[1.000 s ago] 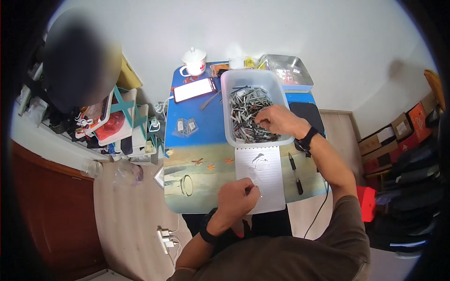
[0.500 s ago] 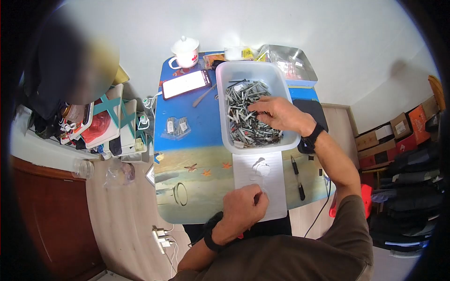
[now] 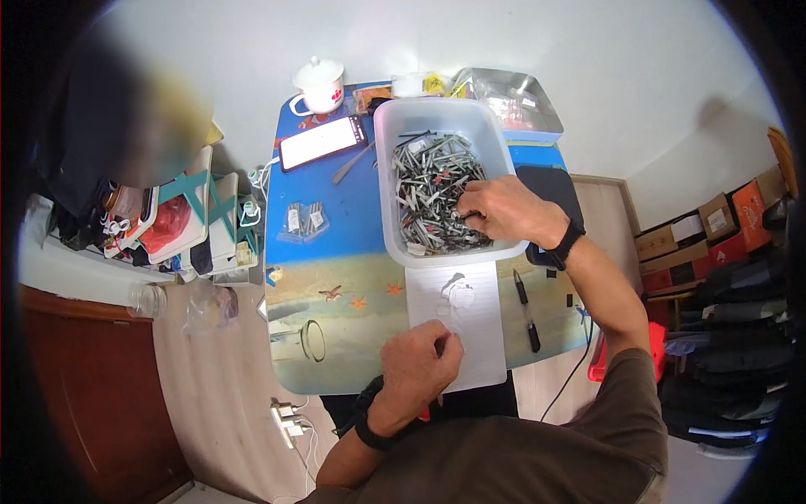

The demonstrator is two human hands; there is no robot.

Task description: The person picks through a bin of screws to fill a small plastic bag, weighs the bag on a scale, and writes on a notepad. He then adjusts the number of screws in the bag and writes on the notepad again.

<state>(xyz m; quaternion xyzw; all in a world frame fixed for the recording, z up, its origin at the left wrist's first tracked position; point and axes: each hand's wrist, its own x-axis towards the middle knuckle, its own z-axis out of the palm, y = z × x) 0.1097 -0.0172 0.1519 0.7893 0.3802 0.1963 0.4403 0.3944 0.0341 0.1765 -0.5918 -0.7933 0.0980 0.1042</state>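
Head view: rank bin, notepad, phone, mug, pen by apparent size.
1. white bin
2. notepad
3. phone and mug: look about alike, so not ranked; the mug sits farther from the camera
4. pen

One tub [image 3: 383, 181], one notepad [image 3: 474, 332], one pen [image 3: 526, 312], one phone [image 3: 322, 142], one mug [image 3: 317, 86]

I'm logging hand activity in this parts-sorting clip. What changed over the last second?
The right hand shifted among the metal parts in the white bin, toward its middle, then back nearer. The left hand stayed curled on the notepad; nothing visibly picked up.
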